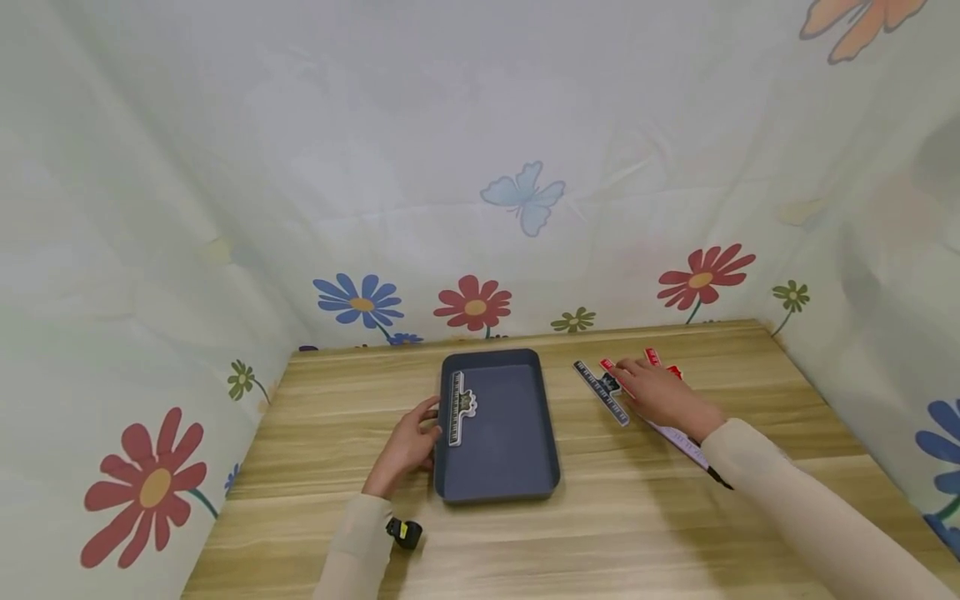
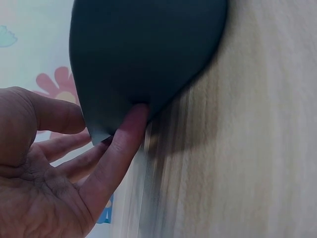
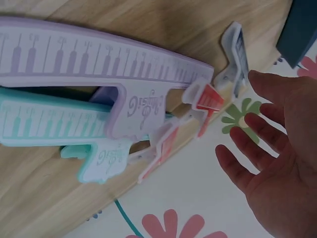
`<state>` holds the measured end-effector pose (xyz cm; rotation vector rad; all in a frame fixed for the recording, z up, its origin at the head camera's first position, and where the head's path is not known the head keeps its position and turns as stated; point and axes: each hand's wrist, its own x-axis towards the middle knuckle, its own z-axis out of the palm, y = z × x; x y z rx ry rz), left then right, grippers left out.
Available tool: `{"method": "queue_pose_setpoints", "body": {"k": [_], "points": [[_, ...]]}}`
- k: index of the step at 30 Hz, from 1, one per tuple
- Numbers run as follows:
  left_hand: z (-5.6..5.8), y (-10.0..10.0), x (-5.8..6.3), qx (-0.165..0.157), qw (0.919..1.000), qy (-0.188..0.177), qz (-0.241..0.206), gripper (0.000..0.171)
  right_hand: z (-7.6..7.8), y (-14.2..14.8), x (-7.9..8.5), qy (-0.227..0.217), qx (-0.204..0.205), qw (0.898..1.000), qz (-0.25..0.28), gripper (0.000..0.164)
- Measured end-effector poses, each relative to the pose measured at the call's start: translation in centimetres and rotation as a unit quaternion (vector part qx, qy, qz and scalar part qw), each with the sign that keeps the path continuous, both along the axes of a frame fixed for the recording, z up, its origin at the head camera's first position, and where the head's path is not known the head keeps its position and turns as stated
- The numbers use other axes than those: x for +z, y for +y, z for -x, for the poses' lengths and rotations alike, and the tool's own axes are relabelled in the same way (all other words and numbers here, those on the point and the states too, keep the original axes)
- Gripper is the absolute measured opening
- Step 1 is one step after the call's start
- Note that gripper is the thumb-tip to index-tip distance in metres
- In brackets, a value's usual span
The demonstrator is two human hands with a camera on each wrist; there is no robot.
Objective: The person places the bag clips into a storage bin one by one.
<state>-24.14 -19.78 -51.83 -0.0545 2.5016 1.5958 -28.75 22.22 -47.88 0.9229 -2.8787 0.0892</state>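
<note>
Against the left wall of a dark blue-grey tray (image 1: pixel 498 433), my left hand (image 1: pixel 408 437) touches with its fingertips. In the left wrist view one finger (image 2: pixel 119 153) presses the tray's outer side. Inside the tray lies a black-and-white piano-key clip (image 1: pixel 456 408). My right hand (image 1: pixel 663 396) hovers above several similar clips on the right, fingers loosely extended and holding nothing. Nearest its thumb in the right wrist view is a dark clip (image 3: pixel 234 57). Beside it are red clips (image 3: pixel 210 101), a lilac clip (image 3: pixel 99 57) and a mint-green clip (image 3: pixel 54 121), both lettered "Music".
The clips and tray stand on a wood-grain table (image 1: pixel 330 375). A white cloth (image 1: pixel 420 167) printed with flowers and a butterfly surrounds the table's back and sides. A small black device (image 1: pixel 406 533) sits at my left wrist.
</note>
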Motion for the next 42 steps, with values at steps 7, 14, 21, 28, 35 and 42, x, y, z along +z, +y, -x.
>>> {"method": "queue_pose_setpoints", "body": {"k": [7,14,21,28,35,42], "points": [[-0.3,-0.1,-0.2,-0.005,0.9999,-0.009,-0.011,0.058,1.2,-0.5,-1.5,0.005,0.013,1.0,-0.023,0.044],[0.0,-0.1,0.4,-0.005,0.9998,-0.014,-0.015,0.058,2.2,-1.1,-1.7,0.023,0.015,0.999,-0.027,0.042],[-0.2,-0.4,0.0,-0.005,0.9998,-0.013,-0.013,0.058,2.3,-1.8,-1.9,-0.006,0.011,0.999,-0.038,0.037],[0.0,-0.2,0.1,-0.007,0.9999,-0.004,-0.01,0.058,2.7,-2.1,-2.4,-0.008,0.0,0.999,-0.05,0.034],[-0.1,-0.2,0.0,-0.006,0.9997,-0.02,-0.015,0.059,2.3,-2.8,-2.5,-0.051,-0.004,0.997,-0.062,0.038],[0.0,-0.3,-0.1,-0.009,0.9998,-0.009,-0.013,0.058,1.9,-3.9,-1.4,-0.085,-0.025,0.994,-0.067,0.036]]}}
